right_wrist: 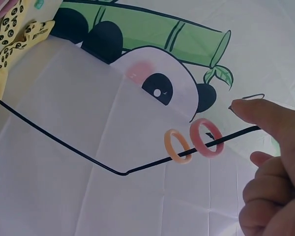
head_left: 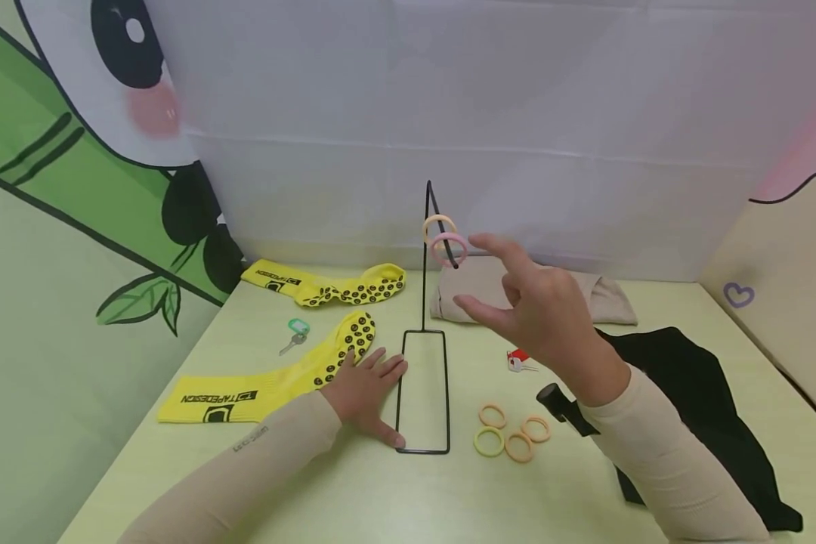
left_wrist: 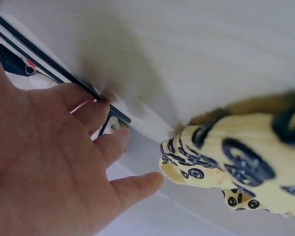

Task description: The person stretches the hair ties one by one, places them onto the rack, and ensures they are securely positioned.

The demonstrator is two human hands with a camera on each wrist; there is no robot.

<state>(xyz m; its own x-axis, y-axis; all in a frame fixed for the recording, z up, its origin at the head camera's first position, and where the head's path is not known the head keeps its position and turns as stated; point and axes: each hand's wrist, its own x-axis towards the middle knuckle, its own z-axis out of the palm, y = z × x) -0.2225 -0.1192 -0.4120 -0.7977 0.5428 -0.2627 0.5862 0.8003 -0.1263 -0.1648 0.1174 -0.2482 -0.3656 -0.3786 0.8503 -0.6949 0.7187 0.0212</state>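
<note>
A black wire stand [head_left: 424, 295] rises from a rectangular wire base [head_left: 446, 393]. Its top arm slopes down toward the viewer and carries a peach ring [head_left: 439, 217] and, nearer the free end, a pink ring [head_left: 449, 236]. Fingers spread, my left hand [head_left: 367, 389] lies across the base's left side, thumb at its near corner. Just right of the hung rings, my right hand [head_left: 547, 310] holds nothing. In the right wrist view its index finger [right_wrist: 270, 113] points along the arm's free end, apart from the pink ring [right_wrist: 219, 135], with other fingers curled.
Right of the base lie a yellow-green ring [head_left: 489, 455] and three orange rings [head_left: 519, 460]. Two yellow socks [head_left: 279, 385] and a green-tagged key [head_left: 298, 340] are left. A red-tagged key [head_left: 515, 364], beige cloth [head_left: 612, 302] and black cloth [head_left: 693, 378] are right.
</note>
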